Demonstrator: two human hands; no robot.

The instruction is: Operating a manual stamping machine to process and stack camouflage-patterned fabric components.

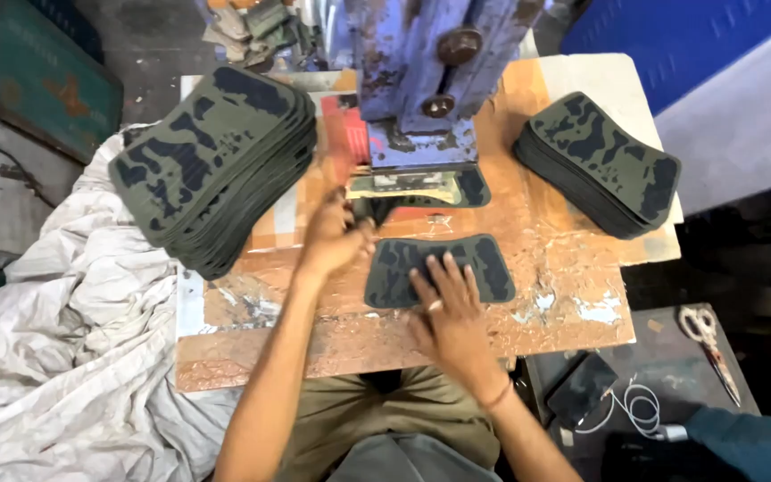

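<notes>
head view, looking down on a worn wooden desk (pixel 573 268) in front of a blue press machine (pixel 421 80). the right hand (pixel 452 312) lies flat, fingers spread and closed on nothing, pressing on a camouflage fabric piece (pixel 493 268) that rests on the desk just below the press. the left hand (pixel 336 236) is at the left end of the press foot, touching a second camouflage piece (pixel 470 189) lying under the metal plate (pixel 403 183); motion blur hides whether its fingers pinch the piece or only nudge it, so its grip cannot be told. a tall stack of like pieces (pixel 211 161) sits at the left of the desk, a lower stack (pixel 600 165) at the right.

judged step: one piece is being seated or withdrawn at the press while the other is held ready. the next move calls for keeping fingers clear of the plate and squaring the piece to it.

hidden or unclear: the upper press is cut off by the frame; most of the piece under the plate is covered; scissors (pixel 707 344) and a dark pouch (pixel 582 388) lie on a lower surface, beside crumpled white cloth (pixel 64 357) at the left.
</notes>
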